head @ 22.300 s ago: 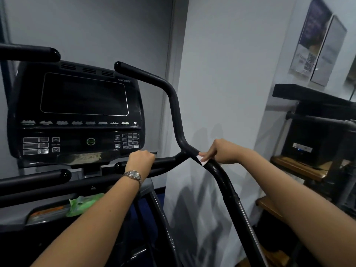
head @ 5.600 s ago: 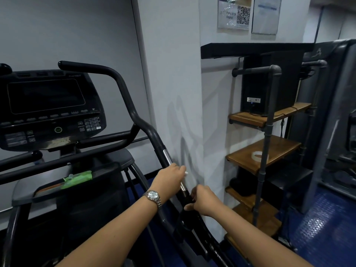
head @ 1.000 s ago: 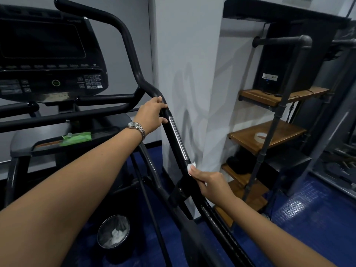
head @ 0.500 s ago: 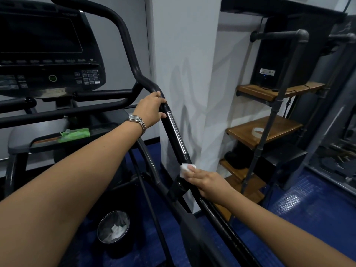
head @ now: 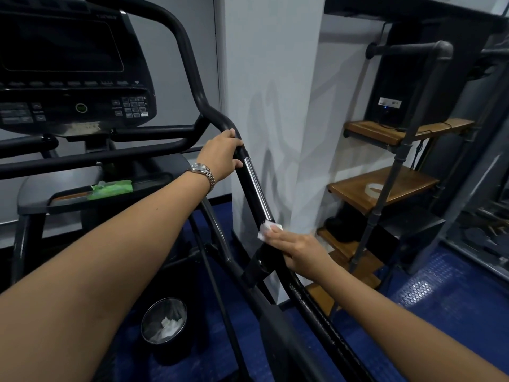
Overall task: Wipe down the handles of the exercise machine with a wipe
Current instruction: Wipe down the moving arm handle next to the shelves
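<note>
Your left grip (head: 223, 154) is curled around the black handle (head: 247, 188) of the exercise machine, just above its chrome strip (head: 259, 188). Lower down, your right grip (head: 300, 252) lies released, fingers (head: 278, 237) straight, pressing the white wipe (head: 268, 228) against the same handle at the strip's lower end.

Left hand (head: 223, 155), silver watch (head: 202, 172) on the wrist, is wrapped round the black handle (head: 192, 75) of the exercise machine, right below its bend. Further down the same bar, the right hand (head: 300, 252) lies flat-fingered, pressing a white wipe (head: 268, 228) onto it at the bottom end of the shiny metal strip (head: 257, 188). A green wipe pack (head: 111, 187) sits on the tray (head: 35, 194) under the console (head: 68, 67). A small bin (head: 164, 323) with white crumpled stuff inside stands on the blue floor (head: 440, 299).
</note>
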Available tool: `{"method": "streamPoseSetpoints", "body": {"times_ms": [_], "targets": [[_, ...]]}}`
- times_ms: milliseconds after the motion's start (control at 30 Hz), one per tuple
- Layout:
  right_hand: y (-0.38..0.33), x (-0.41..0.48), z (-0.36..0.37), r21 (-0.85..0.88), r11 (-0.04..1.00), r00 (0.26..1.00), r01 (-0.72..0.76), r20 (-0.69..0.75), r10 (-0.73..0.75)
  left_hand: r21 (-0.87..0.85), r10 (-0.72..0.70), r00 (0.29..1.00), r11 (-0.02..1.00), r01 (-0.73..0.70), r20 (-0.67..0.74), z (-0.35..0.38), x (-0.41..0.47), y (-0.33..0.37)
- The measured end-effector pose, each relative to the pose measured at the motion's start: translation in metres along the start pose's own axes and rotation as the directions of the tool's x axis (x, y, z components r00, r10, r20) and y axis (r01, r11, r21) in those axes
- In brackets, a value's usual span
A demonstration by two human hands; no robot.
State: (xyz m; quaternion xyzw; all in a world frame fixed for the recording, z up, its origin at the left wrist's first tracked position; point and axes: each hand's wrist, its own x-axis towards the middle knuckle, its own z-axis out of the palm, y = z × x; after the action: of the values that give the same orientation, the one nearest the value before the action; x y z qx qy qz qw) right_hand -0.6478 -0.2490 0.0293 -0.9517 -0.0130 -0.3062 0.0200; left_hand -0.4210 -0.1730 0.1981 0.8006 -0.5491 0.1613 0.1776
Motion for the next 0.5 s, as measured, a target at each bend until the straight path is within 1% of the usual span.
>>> {"method": "streamPoseSetpoints", "body": {"times_ms": [100, 167, 233, 367, 500], "targets": [[0.000, -0.022, -0.002, 0.004, 0.996, 0.991, 0.092, 0.102, -0.092, 0.008, 0.000, 1.000, 1.000, 0.000, -0.003, 0.000, 0.000, 0.000], [0.002, -0.022, -0.006, -0.001, 0.992, 0.982, 0.129, 0.140, -0.128, 0.006, -0.002, 1.000, 1.000, 0.002, -0.008, 0.000, 0.000, 0.000], [0.005, -0.012, -0.006, -0.025, 0.994, 0.985, 0.108, 0.140, -0.104, 0.005, -0.004, 1.000, 1.000, 0.004, -0.008, 0.000, -0.001, 0.001], [-0.003, -0.003, 0.005, -0.037, 0.999, 0.996, 0.027, 0.088, -0.024, -0.002, -0.003, 1.000, 1.000, 0.003, -0.007, -0.001, -0.002, 0.002], [-0.004, -0.023, -0.003, -0.026, 0.994, 0.981, 0.109, 0.162, -0.104, -0.002, -0.005, 1.000, 1.000, 0.005, -0.008, -0.001, -0.002, 0.002]]}}
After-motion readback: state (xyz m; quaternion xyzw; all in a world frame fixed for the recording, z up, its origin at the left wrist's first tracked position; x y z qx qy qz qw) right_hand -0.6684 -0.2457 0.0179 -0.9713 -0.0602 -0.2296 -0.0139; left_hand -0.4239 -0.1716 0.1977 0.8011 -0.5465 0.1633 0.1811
